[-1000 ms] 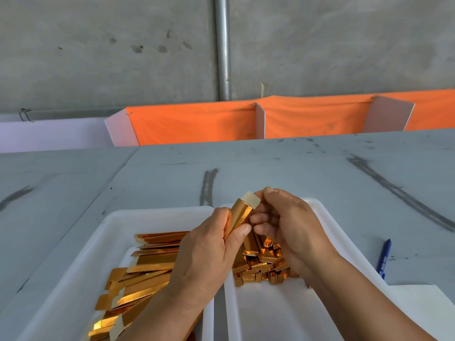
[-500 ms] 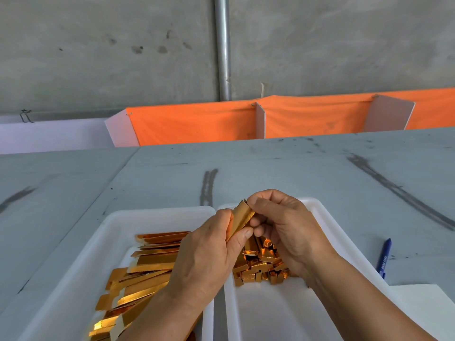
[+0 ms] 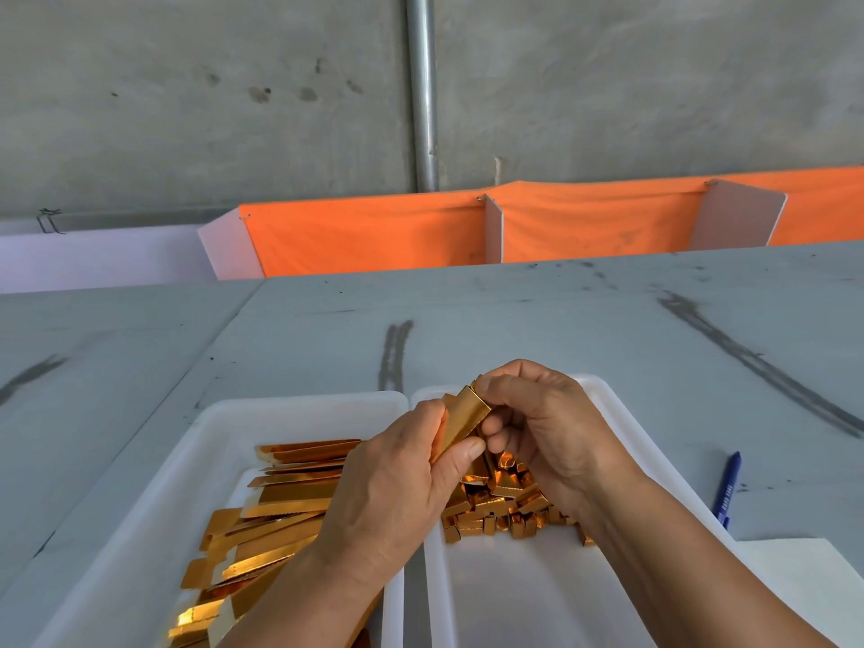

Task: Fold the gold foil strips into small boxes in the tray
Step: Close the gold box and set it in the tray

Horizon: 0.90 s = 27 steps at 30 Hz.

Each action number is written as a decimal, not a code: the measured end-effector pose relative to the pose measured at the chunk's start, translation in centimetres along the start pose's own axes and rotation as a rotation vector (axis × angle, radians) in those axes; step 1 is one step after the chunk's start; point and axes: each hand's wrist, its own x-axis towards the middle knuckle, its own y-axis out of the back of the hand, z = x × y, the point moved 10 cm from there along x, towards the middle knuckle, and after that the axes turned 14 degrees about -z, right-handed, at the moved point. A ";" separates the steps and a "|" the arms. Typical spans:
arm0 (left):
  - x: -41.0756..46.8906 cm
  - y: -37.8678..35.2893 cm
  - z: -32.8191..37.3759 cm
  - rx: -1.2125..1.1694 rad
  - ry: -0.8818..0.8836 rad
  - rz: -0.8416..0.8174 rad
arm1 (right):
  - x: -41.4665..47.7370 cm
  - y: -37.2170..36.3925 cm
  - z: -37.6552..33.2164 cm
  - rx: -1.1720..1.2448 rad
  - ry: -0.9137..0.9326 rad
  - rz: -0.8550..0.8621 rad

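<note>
Gold foil strip (image 3: pixel 460 420) is up in the air between both hands, held tilted over the far end of the two trays, just above the pile of finished pieces. The left hand (image 3: pixel 397 488) pinches its lower part, thumb on the near face and fingers curled behind. The right hand (image 3: pixel 547 437) grips the upper end, fingertips curled over the top edge and thumb tucked underneath. The strip looks bent along its length into a channel shape; how far the fold is closed cannot be told from this angle.

Below the left wrist, the left tray (image 3: pixel 140 507), white plastic, holds a loose stack of flat gold strips (image 3: pixel 280 512) lying mostly lengthwise across it. Right beside it, rims nearly touching, the right tray (image 3: pixel 617 406) holds a heap of small folded gold boxes (image 3: pixel 500 507) gathered at its far end, partly hidden by the right hand.

Both trays sit on a grey scuffed table (image 3: pixel 514 320). A blue pen (image 3: pixel 727 491) lies on the table just right of the right tray, with a white sheet (image 3: pixel 804 568) near its lower tip. Beyond the table's far edge hangs an orange cloth (image 3: pixel 374 236), and a metal pipe (image 3: pixel 423 86) runs up the concrete wall.
</note>
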 end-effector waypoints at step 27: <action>0.0 1.0 -1.3 -0.021 0.099 0.087 | -0.5 -1.3 -0.9 -0.409 0.143 0.031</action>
